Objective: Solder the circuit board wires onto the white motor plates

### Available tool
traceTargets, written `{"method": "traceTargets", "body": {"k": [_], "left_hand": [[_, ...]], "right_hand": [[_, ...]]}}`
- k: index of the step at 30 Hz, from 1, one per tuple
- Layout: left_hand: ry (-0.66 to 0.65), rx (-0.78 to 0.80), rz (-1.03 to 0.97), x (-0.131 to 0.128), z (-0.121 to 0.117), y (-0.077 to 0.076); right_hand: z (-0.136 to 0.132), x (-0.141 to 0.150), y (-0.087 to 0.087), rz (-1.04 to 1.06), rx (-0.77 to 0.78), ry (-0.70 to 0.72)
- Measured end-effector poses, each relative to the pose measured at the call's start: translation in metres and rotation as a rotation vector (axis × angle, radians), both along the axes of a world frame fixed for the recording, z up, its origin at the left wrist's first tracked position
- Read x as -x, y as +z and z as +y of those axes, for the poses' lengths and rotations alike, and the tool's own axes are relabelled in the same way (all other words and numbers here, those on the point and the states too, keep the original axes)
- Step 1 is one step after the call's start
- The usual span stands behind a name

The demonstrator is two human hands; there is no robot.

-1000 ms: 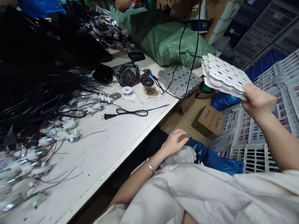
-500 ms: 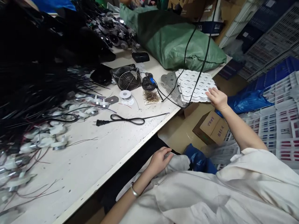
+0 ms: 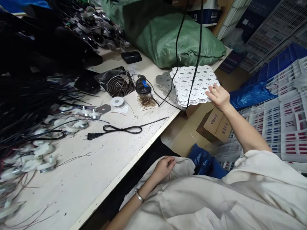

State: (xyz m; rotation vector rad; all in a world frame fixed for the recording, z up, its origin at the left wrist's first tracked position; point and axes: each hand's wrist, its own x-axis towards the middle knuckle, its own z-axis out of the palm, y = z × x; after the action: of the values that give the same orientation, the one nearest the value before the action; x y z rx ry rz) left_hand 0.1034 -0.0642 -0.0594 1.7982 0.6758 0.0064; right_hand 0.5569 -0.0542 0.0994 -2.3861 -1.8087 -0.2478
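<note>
My right hand (image 3: 218, 96) grips the near right corner of a stack of white, scalloped-edged sheets (image 3: 192, 80) with diamond-shaped cutouts. Its fingers lie over the top; the thumb is hidden. A grey sheet (image 3: 163, 80) of similar outline lies under plastic beside the stack. My left hand (image 3: 164, 167), below a silver bracelet (image 3: 139, 195), rests on the light cloth over my lap with its fingers curled in. What they may hold is hidden, though a thin reddish line shows just below them.
On the table are a tied power cord (image 3: 122, 128), a wire spool (image 3: 117, 102), a fan (image 3: 120, 83), a soldering iron stand (image 3: 143, 85) and white motor-like parts (image 3: 44, 149). A green sack (image 3: 168, 35) lies behind. Black cables (image 3: 199, 41) hang before the stack. A carton (image 3: 214, 124) stands on the floor.
The view has shifted, so the tabletop things appear further left. My left hand's fingers have curled in from a flatter pose. My right hand stays at the sheets' corner, its fingers reaching further over it.
</note>
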Motion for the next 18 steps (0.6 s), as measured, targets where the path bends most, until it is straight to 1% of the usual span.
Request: {"method": "traceTargets", "body": {"k": [3, 5, 8, 10, 12, 14, 15, 16, 18], "left_hand": [[-0.010, 0.002, 0.003, 0.000, 0.001, 0.000], [-0.014, 0.000, 0.007, 0.000, 0.001, 0.002], [-0.004, 0.001, 0.015, 0.001, 0.002, 0.003], [0.000, 0.005, 0.016, 0.002, 0.003, 0.001], [0.004, 0.010, 0.018, 0.003, 0.004, -0.001], [0.009, 0.013, 0.020, 0.003, 0.004, -0.003], [0.009, 0.012, 0.021, 0.003, 0.004, -0.003], [0.008, 0.010, 0.022, 0.004, 0.004, -0.003], [0.005, 0.002, 0.023, 0.004, 0.004, -0.003]], "right_hand": [[0.004, -0.004, -0.013, 0.001, 0.031, 0.035], [0.003, -0.007, -0.018, -0.023, 0.047, 0.077], [-0.007, -0.010, -0.014, -0.046, 0.057, 0.156], [-0.014, -0.013, -0.006, -0.017, -0.023, 0.125], [-0.015, -0.017, 0.002, 0.102, -0.216, -0.015], [-0.007, -0.023, 0.008, 0.301, -0.418, -0.216], [0.000, -0.026, 0.010, 0.424, -0.472, -0.327], [0.009, -0.029, 0.011, 0.547, -0.478, -0.441], [0.028, -0.032, 0.013, 0.729, -0.381, -0.631]]}}
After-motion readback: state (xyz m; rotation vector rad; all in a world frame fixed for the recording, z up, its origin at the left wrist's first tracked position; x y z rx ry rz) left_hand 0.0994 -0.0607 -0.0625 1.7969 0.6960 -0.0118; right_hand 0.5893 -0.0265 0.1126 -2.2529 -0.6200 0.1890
